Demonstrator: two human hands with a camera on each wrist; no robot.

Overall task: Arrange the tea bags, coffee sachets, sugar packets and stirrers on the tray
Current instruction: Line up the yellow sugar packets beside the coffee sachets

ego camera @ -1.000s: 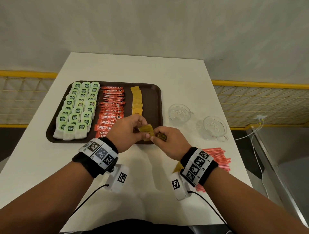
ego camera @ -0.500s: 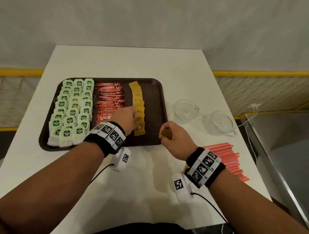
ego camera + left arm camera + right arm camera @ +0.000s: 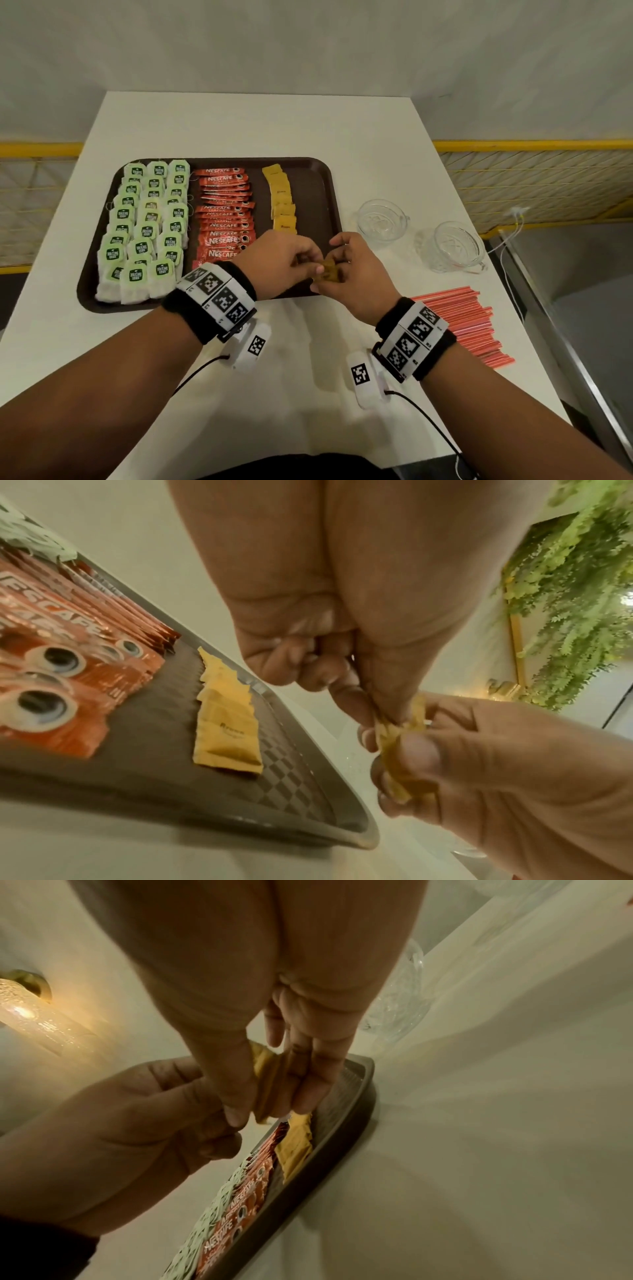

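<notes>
Both my hands are up over the near edge of the tray [image 3: 322,192], around its 5 o'clock corner. My right hand [image 3: 356,274] has a small stack of yellow sugar packets [image 3: 329,274] squeezed between thumb and fingers, and my left hand [image 3: 281,263] is pinching the edge of that same stack with thumb and forefinger, the other fingers curled in. From the left wrist cam the stack [image 3: 397,753] sits right between the two sets of fingertips.

On the tray, going 9 to 3 o'clock: three columns of tea bags [image 3: 144,226] with green tags that look like "McCoy teas" (small, not 100% sure), then a column of red coffee sachets [image 3: 224,219] that clearly say "NESCAFE CLASSIC" with a little cup picture, then a column of laid sugar packets [image 3: 281,198] overlapping each other. Those have a small dark word printed on them, reads something like "Brown" up close, too blurry to swear by. Bare brown tray at 3 o'clock of that column.

Off the tray on the white table [image 3: 239,123]: two clear glass cups [image 3: 382,219] at about 3 o'clock of it, and the red stirrers [image 3: 459,322] in a loose pile near the table's right edge, at 4 o'clock from my hands.
</notes>
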